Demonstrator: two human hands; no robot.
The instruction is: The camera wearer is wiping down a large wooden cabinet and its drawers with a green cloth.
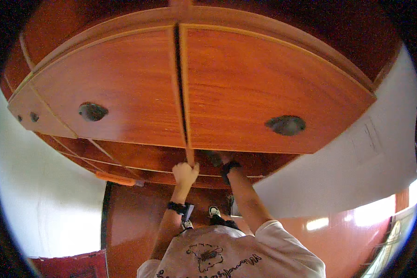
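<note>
Before me is a reddish-brown wooden cabinet with a left door panel point(135, 87) and a right door panel point(243, 83); a dark gap runs between them. My left hand point(186, 173) is closed around the lower end of a narrow wooden strip point(190, 154) at the bottom of that gap. Beside it, my right hand point(226, 160) reaches into the shadowed opening below the right panel. A dark, blurred object point(214, 158) is at its fingers; its kind and whether I grip it are unclear. Each panel has a dark cup-shaped pull, left point(93, 111) and right point(285, 125).
An orange-handled tool point(115, 178) with a grey end lies along a lower shelf edge on the left. Pale walls flank the cabinet, left point(55, 194) and right point(319, 184). Glossy reddish-brown flooring point(135, 215) extends below, around my shoes point(214, 211).
</note>
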